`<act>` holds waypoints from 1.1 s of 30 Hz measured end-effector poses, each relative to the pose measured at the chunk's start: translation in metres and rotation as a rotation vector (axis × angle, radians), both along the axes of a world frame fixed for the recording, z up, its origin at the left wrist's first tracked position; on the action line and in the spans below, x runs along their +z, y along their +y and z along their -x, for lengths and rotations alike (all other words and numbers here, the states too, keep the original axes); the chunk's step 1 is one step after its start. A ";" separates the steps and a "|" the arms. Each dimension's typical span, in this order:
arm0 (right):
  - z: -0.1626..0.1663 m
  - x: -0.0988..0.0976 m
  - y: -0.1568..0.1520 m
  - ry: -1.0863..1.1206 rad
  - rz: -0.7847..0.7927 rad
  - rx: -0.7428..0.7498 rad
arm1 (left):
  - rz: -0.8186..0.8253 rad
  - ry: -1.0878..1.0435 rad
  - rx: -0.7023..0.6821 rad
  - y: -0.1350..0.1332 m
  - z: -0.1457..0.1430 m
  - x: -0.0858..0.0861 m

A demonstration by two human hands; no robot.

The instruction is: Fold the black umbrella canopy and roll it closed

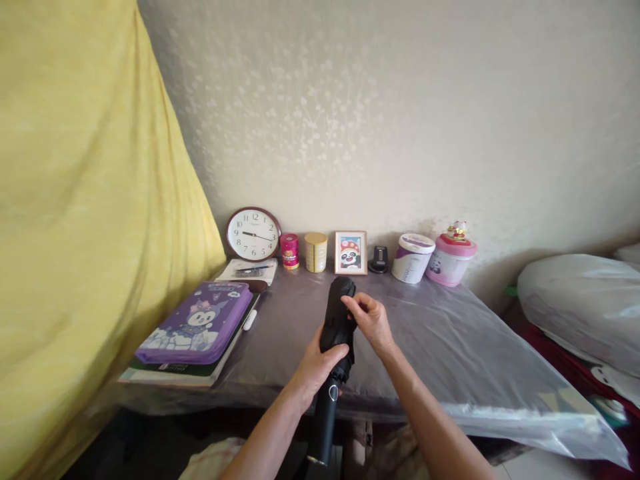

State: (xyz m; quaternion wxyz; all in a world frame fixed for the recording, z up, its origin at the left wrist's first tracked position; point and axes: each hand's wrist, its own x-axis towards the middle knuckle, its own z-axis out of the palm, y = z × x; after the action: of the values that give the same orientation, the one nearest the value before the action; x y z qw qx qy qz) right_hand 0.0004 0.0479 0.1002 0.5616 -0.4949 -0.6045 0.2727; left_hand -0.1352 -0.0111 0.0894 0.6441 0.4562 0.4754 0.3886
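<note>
A black folded umbrella (338,313) is held upright over the table's front edge, its handle (325,417) pointing down toward me. My left hand (315,369) is wrapped round the lower part of the folded canopy, just above the handle. My right hand (369,321) is closed in a pinch on the umbrella's upper part, fingers at the fabric or its strap near the top. Both forearms reach in from the bottom of the view.
The table (450,347) is covered with clear plastic. A purple cartoon pencil case (197,323) lies on books at left. Along the wall stand a clock (253,233), tins (316,252), a framed picture (351,253) and tubs (450,260). A yellow cloth (75,233) hangs at left.
</note>
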 end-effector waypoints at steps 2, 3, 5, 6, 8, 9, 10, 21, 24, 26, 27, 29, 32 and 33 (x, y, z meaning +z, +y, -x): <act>-0.004 0.002 0.001 0.158 0.108 0.114 | -0.011 -0.002 0.016 0.003 0.003 0.000; -0.006 0.004 0.001 0.220 0.148 0.172 | -0.011 -0.001 0.025 0.004 0.005 0.000; -0.009 0.006 0.001 0.347 0.204 0.286 | -0.011 -0.002 0.043 0.007 0.009 0.001; -0.010 0.006 0.001 0.416 0.226 0.349 | -0.011 -0.005 0.049 0.008 0.011 0.001; -0.011 0.006 0.000 0.497 0.232 0.439 | -0.016 -0.009 0.063 0.011 0.015 0.001; -0.011 0.006 -0.001 0.501 0.223 0.464 | -0.020 -0.010 0.070 0.012 0.017 0.000; -0.011 0.005 -0.002 0.491 0.216 0.472 | -0.023 -0.010 0.077 0.013 0.019 0.000; -0.016 0.007 -0.009 0.257 0.192 0.456 | -0.114 0.078 0.191 0.025 0.037 0.002; -0.008 0.009 -0.010 0.163 0.128 0.485 | -0.366 0.182 0.186 0.022 0.034 -0.002; -0.003 0.009 -0.010 0.043 0.031 0.498 | -0.487 0.301 0.154 0.020 0.031 -0.006; -0.001 0.008 -0.010 -0.026 -0.028 0.501 | -0.500 0.369 0.142 0.019 0.030 -0.008; 0.002 0.007 -0.011 -0.157 -0.138 0.503 | -0.501 0.507 0.135 0.018 0.029 -0.013; 0.002 0.004 -0.011 -0.287 -0.218 0.490 | -0.524 0.663 0.141 0.018 0.030 -0.017; 0.003 0.003 -0.011 -0.315 -0.225 0.479 | -0.527 0.692 0.136 0.019 0.030 -0.018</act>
State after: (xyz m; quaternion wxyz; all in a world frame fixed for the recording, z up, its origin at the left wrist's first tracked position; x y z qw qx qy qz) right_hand -0.0022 0.0368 0.1028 0.4322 -0.3092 -0.8098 0.2485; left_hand -0.1651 0.0075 0.0711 0.2813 0.6758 0.5769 0.3624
